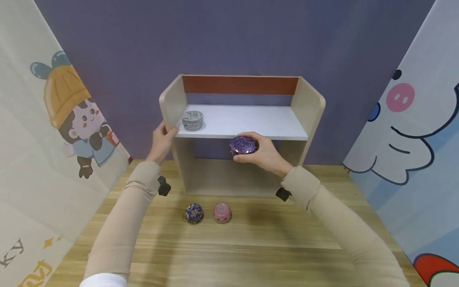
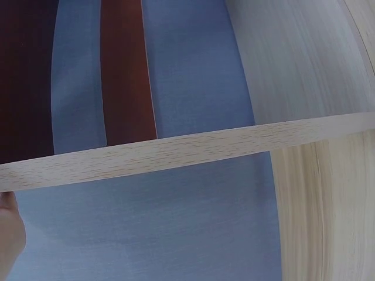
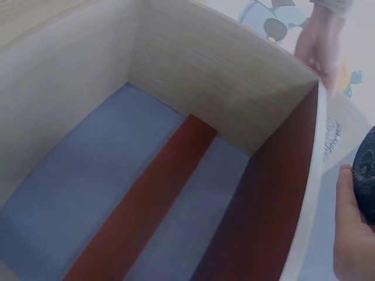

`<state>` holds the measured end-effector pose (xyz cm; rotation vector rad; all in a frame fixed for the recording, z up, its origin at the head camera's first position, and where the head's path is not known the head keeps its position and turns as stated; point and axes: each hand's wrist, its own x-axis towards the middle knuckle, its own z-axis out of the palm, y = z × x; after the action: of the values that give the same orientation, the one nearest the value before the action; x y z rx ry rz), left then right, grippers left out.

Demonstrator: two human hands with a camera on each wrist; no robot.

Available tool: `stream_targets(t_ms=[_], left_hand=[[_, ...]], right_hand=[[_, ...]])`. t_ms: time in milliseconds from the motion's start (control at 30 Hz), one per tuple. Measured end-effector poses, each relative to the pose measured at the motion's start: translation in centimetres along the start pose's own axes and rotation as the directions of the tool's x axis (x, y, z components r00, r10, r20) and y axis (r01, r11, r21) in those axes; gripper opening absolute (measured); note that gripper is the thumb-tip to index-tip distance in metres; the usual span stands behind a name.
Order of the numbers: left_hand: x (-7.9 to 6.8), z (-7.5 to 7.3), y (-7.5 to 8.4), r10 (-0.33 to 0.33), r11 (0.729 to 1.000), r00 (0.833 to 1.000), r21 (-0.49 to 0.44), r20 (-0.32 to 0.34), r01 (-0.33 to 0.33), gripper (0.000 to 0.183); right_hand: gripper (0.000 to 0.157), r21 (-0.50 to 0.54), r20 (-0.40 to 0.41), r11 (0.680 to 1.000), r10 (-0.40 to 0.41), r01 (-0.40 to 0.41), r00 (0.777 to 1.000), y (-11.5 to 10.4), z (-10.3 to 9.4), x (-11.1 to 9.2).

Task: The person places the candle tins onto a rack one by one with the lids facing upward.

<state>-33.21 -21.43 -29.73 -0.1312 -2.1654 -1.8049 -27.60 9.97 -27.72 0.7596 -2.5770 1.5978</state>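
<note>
Between the thumb and fingers of my right hand is a round purple tin with a swirl pattern. It is in front of the small shelf unit, just below the front edge of its white middle board. In the right wrist view the same tin looks dark and is cut off at the edge. My left hand grips the unit's left side panel at the height of that board. A silver-grey patterned tin stands on the board's left end.
A dark blue floral tin and a pink patterned tin sit on the wooden table in front of the unit. Cartoon-printed panels flank the table, and a blue-grey backdrop hangs behind.
</note>
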Motion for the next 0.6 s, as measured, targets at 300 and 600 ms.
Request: stream_targets(t_ms=[300, 600], left_hand=[[-1.2, 0.4, 2.2, -0.001, 1.0, 1.0, -0.011, 0.007, 0.001, 0.049], [-1.4, 0.3, 2.2, -0.009, 1.0, 1.0, -0.011, 0.005, 0.009, 0.05]], right_hand=[[0.07, 0.011, -0.016, 0.999, -0.031, 0.031, 0.999, -1.7, -0.1, 1.0], [0.068, 0.036, -0.037, 0.999, -0.031, 0.032, 0.999, -2.0, 0.2, 2.1]])
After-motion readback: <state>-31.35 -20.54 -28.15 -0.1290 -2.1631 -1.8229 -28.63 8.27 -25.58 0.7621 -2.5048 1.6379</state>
